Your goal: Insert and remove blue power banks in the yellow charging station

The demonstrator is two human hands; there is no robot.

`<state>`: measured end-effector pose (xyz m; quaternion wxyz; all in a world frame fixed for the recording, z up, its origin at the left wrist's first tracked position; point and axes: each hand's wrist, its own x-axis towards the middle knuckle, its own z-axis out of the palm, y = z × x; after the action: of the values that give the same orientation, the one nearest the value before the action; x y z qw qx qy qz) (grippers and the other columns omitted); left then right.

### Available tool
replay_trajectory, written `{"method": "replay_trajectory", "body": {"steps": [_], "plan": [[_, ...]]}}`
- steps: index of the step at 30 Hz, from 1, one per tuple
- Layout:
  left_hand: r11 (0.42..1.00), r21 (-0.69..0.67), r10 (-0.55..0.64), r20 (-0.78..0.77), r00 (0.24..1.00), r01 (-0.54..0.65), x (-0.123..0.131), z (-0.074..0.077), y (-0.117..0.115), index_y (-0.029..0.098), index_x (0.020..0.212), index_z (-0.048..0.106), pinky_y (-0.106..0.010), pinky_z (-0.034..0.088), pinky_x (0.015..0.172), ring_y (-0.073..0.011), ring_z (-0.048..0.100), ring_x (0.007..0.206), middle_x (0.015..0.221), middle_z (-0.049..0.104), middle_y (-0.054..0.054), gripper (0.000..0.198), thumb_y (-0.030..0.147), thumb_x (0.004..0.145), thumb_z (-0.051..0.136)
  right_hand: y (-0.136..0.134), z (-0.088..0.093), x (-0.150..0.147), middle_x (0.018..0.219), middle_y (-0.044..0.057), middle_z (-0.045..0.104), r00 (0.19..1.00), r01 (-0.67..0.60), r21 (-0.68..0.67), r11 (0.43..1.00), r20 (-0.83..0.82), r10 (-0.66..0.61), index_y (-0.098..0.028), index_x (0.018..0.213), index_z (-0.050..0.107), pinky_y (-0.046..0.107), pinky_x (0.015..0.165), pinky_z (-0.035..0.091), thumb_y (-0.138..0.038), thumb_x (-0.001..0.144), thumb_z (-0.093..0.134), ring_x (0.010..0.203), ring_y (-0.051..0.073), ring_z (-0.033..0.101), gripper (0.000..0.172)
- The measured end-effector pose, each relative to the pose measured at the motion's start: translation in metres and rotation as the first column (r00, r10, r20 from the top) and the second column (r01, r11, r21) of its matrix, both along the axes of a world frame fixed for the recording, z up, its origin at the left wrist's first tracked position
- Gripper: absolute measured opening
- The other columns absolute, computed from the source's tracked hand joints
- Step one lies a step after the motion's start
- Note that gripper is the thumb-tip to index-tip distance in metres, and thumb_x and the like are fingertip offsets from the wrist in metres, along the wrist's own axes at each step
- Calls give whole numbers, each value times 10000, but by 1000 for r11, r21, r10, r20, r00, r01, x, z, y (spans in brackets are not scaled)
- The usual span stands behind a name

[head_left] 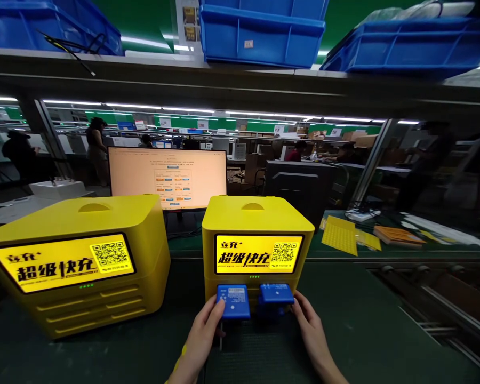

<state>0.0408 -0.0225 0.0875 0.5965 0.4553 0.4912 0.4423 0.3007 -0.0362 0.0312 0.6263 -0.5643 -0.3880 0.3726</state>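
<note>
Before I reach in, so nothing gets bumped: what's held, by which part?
The left hand holds the left blue pack by its left edge. The right hand is at the right edge of the right blue pack; its grip unclear.

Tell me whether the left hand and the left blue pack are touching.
Touching. The head view shows it: the left hand grips the left blue pack, thumb lying over its left edge.

Yellow boxes (260, 213), bright yellow screens (259, 250) that bear black characters and chequered black QR codes (284, 256), blue power packs (234, 308) printed in white, green indicator lights (254, 277), dark green work surface (344, 330), blue crates (264, 40), peach monitor display (140, 168) with orange and blue buttons (168, 181)
</note>
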Motion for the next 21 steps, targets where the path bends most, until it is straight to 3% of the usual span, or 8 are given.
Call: {"method": "replay_trajectory", "body": {"steps": [8,16,18,21], "plan": [[997,-64,-37,30,999,39,3,4,-1,178,1226,519,-306,512,686,-271,536,1017,1183,562,-114,788,700,639,591,1,3,-1,1156,59,605,999,33,31,999,23,-34,-190,1113,595,338,948,422,-599,710,620,1122,278,507,574],[985,-102,-135,73,988,142,10,40,0,141,1139,582,-284,518,671,-251,547,992,1116,599,-122,620,589,712,607,1,-2,2,1165,62,595,999,4,51,999,41,-6,-187,1130,575,345,987,382,-580,747,593,1136,265,494,549],[986,-129,-93,124,988,109,17,38,-3,103,1100,597,-301,525,694,-249,560,963,1078,611,-140,584,554,730,602,2,-4,3,1162,66,596,999,-2,53,999,39,0,-185,1131,570,369,992,378,-581,744,598,1125,273,500,554],[990,-134,-28,119,993,44,24,16,-23,94,1067,607,-341,519,742,-257,586,917,1011,631,-145,575,574,759,537,3,-6,3,1178,67,587,1000,4,40,999,27,-5,-184,1139,565,399,1010,361,-596,730,604,1131,282,495,582]]}}
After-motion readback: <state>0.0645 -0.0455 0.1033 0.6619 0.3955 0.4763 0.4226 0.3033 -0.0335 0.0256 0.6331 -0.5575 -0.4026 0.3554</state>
